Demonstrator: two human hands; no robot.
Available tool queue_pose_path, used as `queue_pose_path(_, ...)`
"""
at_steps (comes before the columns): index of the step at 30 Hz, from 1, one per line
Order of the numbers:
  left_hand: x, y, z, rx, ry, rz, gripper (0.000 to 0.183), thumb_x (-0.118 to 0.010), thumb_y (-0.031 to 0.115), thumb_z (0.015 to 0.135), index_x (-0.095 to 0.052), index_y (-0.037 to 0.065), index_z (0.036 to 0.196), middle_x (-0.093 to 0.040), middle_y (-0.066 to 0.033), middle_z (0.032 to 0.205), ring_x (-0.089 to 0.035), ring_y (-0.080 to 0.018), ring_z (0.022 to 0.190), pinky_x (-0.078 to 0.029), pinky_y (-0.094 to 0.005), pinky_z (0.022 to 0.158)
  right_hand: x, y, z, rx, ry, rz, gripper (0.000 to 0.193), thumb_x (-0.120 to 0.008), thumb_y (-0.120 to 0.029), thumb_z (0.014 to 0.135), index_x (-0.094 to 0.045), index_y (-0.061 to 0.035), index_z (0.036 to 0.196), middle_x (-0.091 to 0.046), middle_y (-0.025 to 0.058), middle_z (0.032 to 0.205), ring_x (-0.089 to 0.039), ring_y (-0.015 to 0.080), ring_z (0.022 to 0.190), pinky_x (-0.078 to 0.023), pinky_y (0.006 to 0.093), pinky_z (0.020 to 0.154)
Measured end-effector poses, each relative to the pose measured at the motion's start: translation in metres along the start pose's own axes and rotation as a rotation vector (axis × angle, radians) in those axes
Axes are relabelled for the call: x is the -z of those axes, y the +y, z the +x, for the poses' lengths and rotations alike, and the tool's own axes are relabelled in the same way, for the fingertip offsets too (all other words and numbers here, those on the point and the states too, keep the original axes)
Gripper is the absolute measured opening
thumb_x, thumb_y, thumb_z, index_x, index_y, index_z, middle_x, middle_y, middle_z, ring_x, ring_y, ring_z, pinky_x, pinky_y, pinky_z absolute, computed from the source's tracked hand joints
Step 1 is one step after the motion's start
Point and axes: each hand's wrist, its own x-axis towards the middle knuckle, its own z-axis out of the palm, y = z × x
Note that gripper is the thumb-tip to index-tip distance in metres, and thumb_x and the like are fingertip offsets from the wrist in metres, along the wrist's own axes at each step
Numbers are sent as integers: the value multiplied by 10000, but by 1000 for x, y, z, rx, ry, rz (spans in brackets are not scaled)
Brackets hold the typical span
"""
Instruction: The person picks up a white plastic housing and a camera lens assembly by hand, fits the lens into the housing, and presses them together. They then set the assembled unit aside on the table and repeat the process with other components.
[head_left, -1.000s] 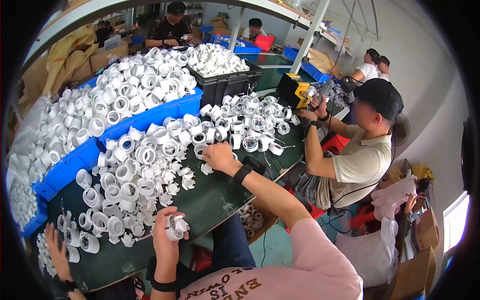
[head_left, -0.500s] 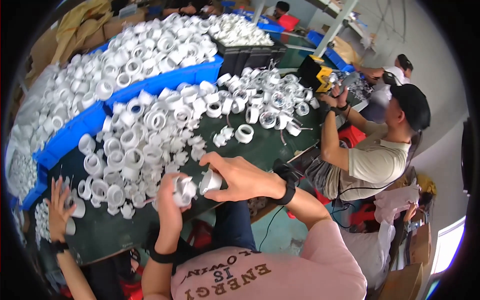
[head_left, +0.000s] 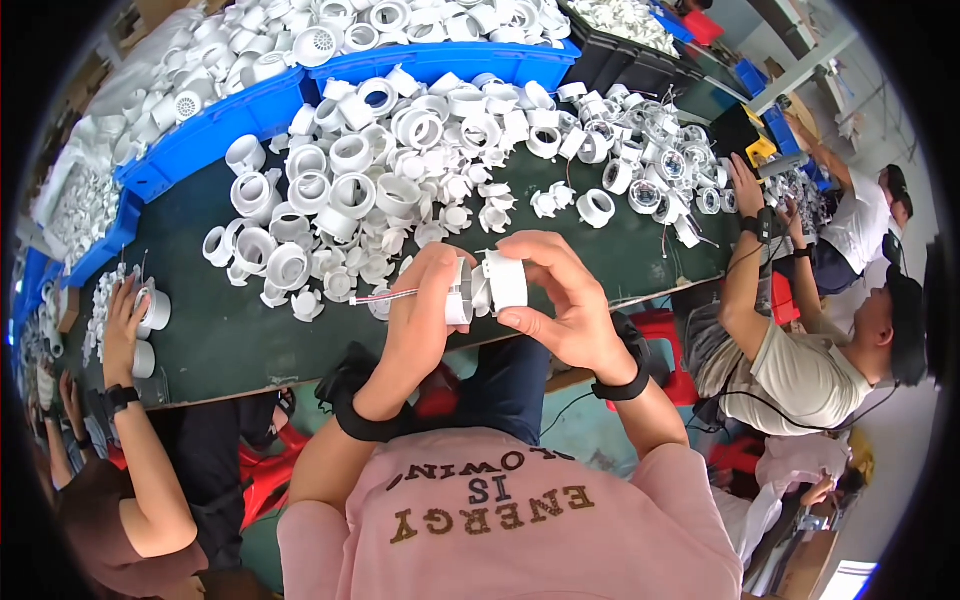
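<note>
Above the near edge of the table, my left hand (head_left: 412, 315) is closed around a round white plastic housing (head_left: 461, 292), from which thin red and white wires (head_left: 385, 296) stick out to the left. My right hand (head_left: 572, 312) grips a short white plastic ring (head_left: 509, 282) between thumb and fingers. The two parts face each other sideways, and a small white piece (head_left: 482, 290) shows between them; whether the ring touches it I cannot tell. Just beyond my hands lies a heap of white rings (head_left: 352, 193) and small clawed white pieces (head_left: 455, 217).
Blue bins (head_left: 215, 140) full of white parts line the far side, with a black bin (head_left: 620, 62) beside them. Wired assemblies (head_left: 645, 195) lie at the right. Co-workers sit on both sides; one co-worker's hand (head_left: 122, 325) is at the table's left end.
My hands have brought the housing and ring closer together, and my left hand has turned so the wires show. The head view has shifted, with the heap now higher in it.
</note>
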Motion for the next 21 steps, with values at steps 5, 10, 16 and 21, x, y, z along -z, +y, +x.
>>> queue_pose_path(5, 3, 1, 1, 11, 2, -23, 413, -414, 416, 940, -583, 40, 915, -561, -24, 672, -489, -77, 491, -335, -205, 423, -4, -4, -1, -149, 56, 362, 627, -737, -75, 801, -420, 22, 1333, -463, 109, 1259, -509, 216, 1143, -432, 364, 964)
queue_pose_path(10, 6, -3, 5, 118, -15, -49, 446, -386, 451, 939, -581, 50, 938, -564, -21, 669, -490, -81, 477, -329, -201, 410, -6, 2, -3, 17, 38, 150, 566, -725, 39, 750, -483, -10, 1260, -502, 132, 1239, -516, 210, 1134, -414, 346, 982)
queue_pose_path(16, 6, -5, 3, 239, -44, -66, 460, -384, 483, 924, -579, 67, 946, -564, -17, 673, -488, -85, 468, -330, -205, 408, -8, -11, 2, 133, -27, -265, 364, -693, 107, 678, -615, -77, 982, -551, 170, 1252, -552, 292, 1097, -446, 375, 919)
queue_pose_path(21, 1, -3, 2, 194, -37, -27, 478, -392, 491, 920, -571, 49, 958, -556, -25, 670, -485, -88, 462, -339, -219, 414, -10, -4, -2, 174, -11, -184, 299, -711, 61, 717, -609, -54, 974, -554, 168, 1245, -539, 301, 1126, -445, 387, 920)
